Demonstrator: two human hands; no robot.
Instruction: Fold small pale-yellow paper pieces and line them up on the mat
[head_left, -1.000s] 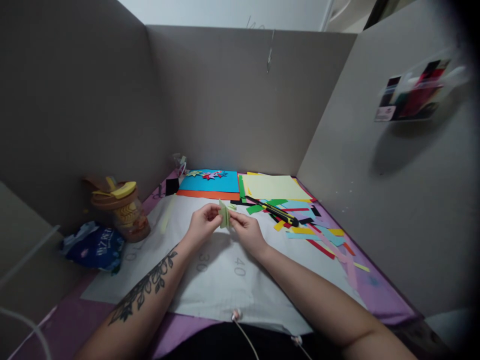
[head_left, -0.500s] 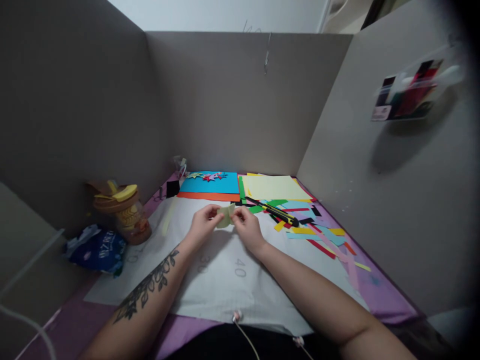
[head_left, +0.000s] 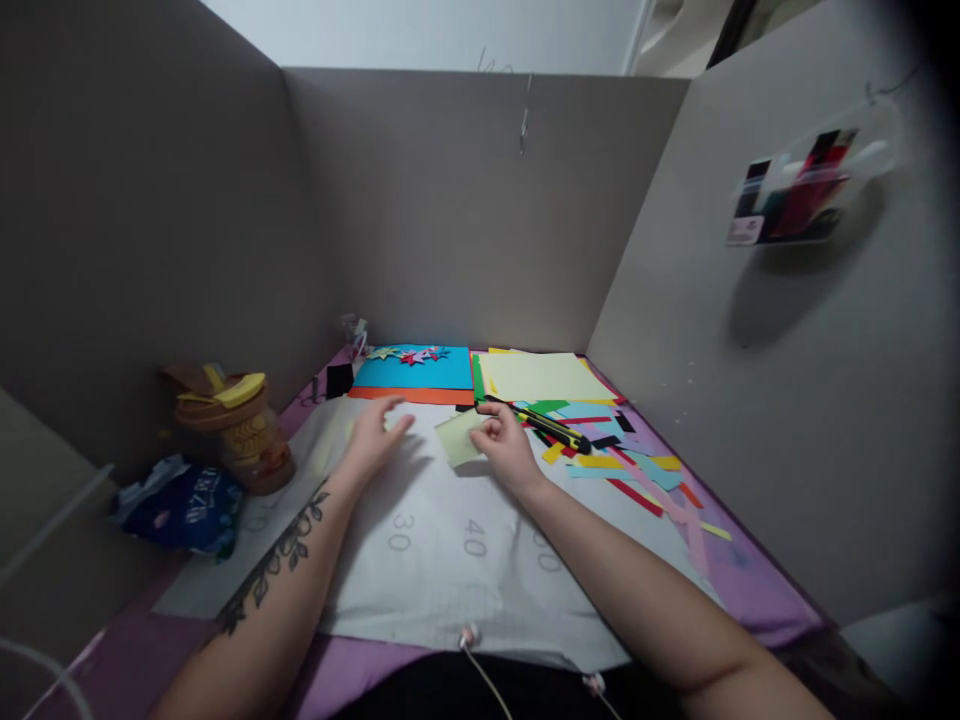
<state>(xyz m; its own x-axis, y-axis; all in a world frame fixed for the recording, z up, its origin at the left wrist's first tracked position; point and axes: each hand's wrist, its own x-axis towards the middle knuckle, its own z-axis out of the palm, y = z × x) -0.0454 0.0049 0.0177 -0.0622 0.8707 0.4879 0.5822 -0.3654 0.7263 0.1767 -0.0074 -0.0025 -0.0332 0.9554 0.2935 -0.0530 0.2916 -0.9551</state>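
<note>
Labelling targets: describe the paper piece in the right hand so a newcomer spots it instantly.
Start at the white numbered mat covering the desk. Near its far middle, the right hand pinches a small pale green paper square. Unlike the narrow, bright scrap strips scattered to the right, it is squarish, pastel and held up.

Both forearms are cut off by the lower edge. The items in the wall pocket [head_left: 806,190] are blurred beyond telling. The far corner of the pale green paper [head_left: 459,438] is covered by the right hand [head_left: 504,448]. The print on the blue packet [head_left: 180,497] cannot be read
</note>
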